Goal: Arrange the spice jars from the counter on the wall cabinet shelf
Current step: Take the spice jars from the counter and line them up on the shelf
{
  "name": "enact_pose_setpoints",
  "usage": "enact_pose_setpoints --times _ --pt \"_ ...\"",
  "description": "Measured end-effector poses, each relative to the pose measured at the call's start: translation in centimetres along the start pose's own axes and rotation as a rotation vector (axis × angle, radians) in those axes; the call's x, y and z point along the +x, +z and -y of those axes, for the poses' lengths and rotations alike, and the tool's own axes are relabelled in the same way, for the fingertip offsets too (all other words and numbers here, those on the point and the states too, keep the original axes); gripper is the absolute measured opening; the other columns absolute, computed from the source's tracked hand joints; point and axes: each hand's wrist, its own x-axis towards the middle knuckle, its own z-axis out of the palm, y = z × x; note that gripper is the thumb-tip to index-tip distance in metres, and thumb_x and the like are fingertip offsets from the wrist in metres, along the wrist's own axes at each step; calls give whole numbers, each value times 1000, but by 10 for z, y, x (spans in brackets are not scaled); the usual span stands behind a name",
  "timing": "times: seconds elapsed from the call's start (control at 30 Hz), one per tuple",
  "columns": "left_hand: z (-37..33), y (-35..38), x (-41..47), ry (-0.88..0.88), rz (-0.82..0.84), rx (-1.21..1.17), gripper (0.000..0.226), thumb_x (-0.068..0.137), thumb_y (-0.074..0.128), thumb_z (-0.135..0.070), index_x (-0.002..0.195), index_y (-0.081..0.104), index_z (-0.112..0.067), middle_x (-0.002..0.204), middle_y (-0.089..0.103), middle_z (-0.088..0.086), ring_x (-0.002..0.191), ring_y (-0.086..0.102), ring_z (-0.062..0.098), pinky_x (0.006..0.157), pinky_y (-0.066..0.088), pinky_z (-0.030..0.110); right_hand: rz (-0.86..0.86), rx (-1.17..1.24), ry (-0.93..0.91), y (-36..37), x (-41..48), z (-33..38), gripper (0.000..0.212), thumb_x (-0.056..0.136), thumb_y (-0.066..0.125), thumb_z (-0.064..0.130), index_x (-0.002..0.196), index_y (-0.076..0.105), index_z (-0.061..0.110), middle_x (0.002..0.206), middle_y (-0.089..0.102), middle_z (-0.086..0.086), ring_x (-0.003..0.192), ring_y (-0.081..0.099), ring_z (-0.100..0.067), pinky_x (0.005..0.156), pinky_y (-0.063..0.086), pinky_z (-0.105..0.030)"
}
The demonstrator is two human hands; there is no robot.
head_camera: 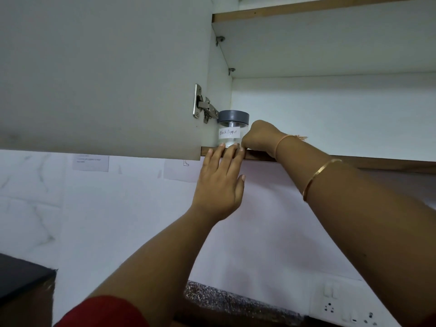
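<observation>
Nearest, a red sleeve (pixel 101 312) covers the left upper arm, above a speckled worktop (pixel 212 296) with wall sockets (pixel 349 315) to the right. Both arms reach up, and the right forearm wears a thin bangle (pixel 320 175). The left grip (pixel 219 182) is open, its straight fingers lying on the front edge of the shelf (pixel 330 161). Just above, the right grip (pixel 259 138) is curled on the shelf, close against the right side of the jar (pixel 232 131); whether it actually holds the jar I cannot tell. The jar stands upright at the shelf's far left corner, grey lid on, its label reading "Black Pepper". Beside it the cabinet door (pixel 94 79) hangs open on a metal hinge (pixel 204 107).
</observation>
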Motion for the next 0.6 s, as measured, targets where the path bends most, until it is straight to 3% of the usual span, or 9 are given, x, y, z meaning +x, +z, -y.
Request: enact_pose_setpoints --times 0.07,0.13,0.2,0.27,0.33,0.4,0.47,0.6 --pt "-2 -9 0 -5 62 3 56 89 35 -31 139 44 -7 144 44 13 136 36 34 113 24 46 -111 -63 -52 4 -14 -2 11 91 48 11 81 52 7 89 52 -9 89 52 -30 70 34 -27" --pt "-4 -15 -5 -14 150 21 60 91 25 -35 145 34 -9 153 29 13 143 22 33 116 13 43 -204 -92 -75 14 -31 -8 20 93 46 15 99 62 5 99 62 -13 97 59 -33 72 36 -27" --pt "-4 -17 -15 -23 241 42 65 91 14 -38 151 17 -12 159 9 11 147 4 29 115 -2 38 -330 -168 -124 27 -43 -14 28 95 41 17 101 65 4 104 67 -14 99 61 -34 76 39 -31" --pt "-5 -18 -32 -16 303 55 65 92 8 -39 152 8 -12 159 3 9 147 0 26 115 -7 34 -458 -271 -237 46 -52 -22 31 94 40 17 104 66 2 106 68 -17 103 60 -34 96 39 -37" --pt "-4 -20 -54 7 334 40 62 95 13 -36 151 13 -9 158 14 10 147 10 26 116 -3 33 -534 -264 -314 66 -59 -31 40 89 43 15 120 59 -3 123 60 -24 125 50 -39 114 24 -47" --pt "-2 -19 -81 23 339 40 57 97 22 -32 148 24 -6 154 27 12 144 23 28 116 4 38 -520 -193 -343 85 -74 -36 52 87 42 14 134 47 -6 143 41 -28 140 30 -42 117 12 -49" --pt "-1 -18 -112 1 380 37 56 97 24 -33 147 29 -6 152 31 11 142 27 28 115 10 41 -477 -123 -368 112 -95 -43 55 86 38 16 137 44 -6 148 33 -29 142 24 -43 116 12 -46" --pt "-5 -22 -181 -111 580 18 64 94 7 -42 150 16 -11 155 6 4 145 4 20 117 -1 36 -271 -37 -269 180 -145 -64 53 94 38 17 144 34 -1 154 23 -23 146 17 -36 118 11 -41"
